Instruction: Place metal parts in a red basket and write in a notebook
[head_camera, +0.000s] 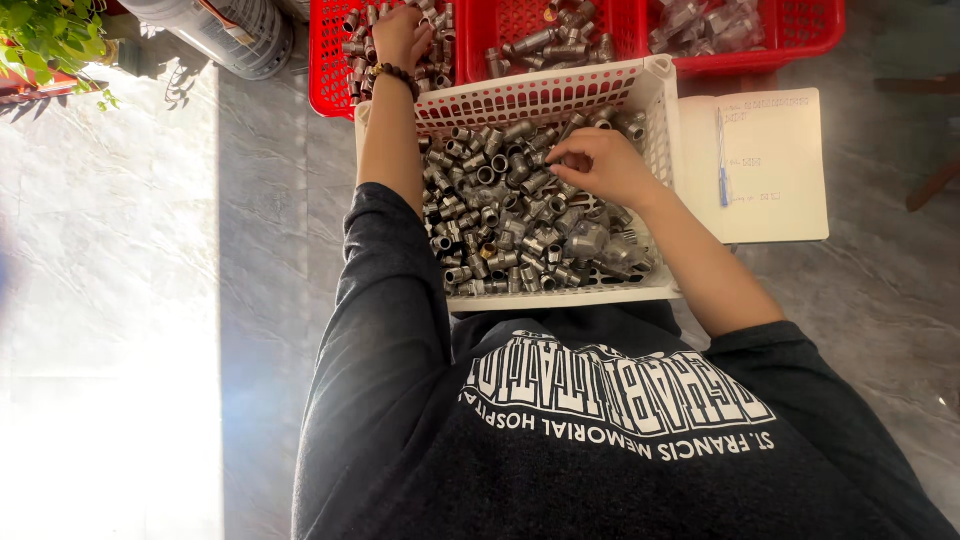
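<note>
A white plastic basket (655, 105) in front of me holds several grey metal pipe fittings (500, 215). My right hand (600, 165) rests on that pile, and its fingertips pinch one small fitting (552, 158) near the middle. My left hand (400, 35), with a brown bead bracelet on the wrist, reaches further away into a red plastic basket (325, 70) of similar fittings. Its fingers curl down among the pieces, and what they hold is hidden.
Two more red baskets (620, 25) of metal parts stand behind the white one. An open notebook (775, 165) with a blue pen (720, 155) lies to the right. A potted plant (45, 40) and a ribbed grey cylinder (225, 30) stand far left on the marble floor.
</note>
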